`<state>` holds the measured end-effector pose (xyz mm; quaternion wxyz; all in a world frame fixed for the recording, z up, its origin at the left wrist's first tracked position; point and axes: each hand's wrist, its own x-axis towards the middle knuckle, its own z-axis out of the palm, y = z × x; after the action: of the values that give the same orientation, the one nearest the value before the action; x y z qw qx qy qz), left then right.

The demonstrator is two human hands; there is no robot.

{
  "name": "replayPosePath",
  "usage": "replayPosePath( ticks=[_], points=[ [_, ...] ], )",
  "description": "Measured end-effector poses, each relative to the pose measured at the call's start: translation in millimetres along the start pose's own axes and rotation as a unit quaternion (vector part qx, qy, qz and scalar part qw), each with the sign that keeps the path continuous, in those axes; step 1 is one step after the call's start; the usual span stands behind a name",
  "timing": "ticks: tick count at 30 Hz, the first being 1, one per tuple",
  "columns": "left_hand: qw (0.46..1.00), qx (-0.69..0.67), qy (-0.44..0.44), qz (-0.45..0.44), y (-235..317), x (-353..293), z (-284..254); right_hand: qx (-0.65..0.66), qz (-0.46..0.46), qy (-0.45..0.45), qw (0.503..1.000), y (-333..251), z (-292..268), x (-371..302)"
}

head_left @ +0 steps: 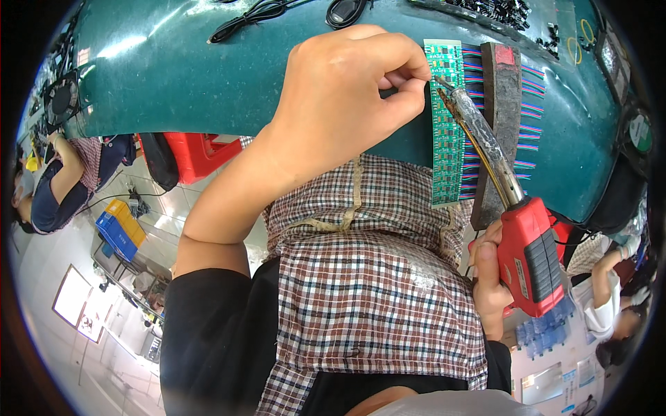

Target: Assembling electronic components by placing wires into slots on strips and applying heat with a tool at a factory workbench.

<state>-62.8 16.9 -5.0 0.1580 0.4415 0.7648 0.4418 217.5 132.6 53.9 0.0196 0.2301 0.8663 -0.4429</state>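
My left hand is closed in a pinch at the left edge of the green circuit board panel, near its far end. What the fingertips hold is too small to make out. My right hand is wrapped around the red handle of a soldering gun. Its metal barrel slants up and left over the board, and the tip is close to my left fingertips. Thin coloured wires run out from the board's right side, beneath a dark, worn bar that lies across them.
A green mat covers the table. Black cables lie at the far edge, with a tray of small black parts at far right. A small fan stands at left. A red stool and other people are beyond the table.
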Motion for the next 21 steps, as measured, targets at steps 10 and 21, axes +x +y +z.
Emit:
replayPosePath(
  ticks=[10, 21],
  points=[
    [1.000, -0.003, -0.003, -0.003, -1.7, 0.3, -0.5, 0.004, 0.039, 0.023, 0.999, -6.2, 0.3, 1.1],
    [1.000, -0.004, 0.000, -0.002, -2.2, 0.3, 0.0, -0.096, 0.027, 0.022, 0.995, -4.9, -0.3, -3.3]
  ],
)
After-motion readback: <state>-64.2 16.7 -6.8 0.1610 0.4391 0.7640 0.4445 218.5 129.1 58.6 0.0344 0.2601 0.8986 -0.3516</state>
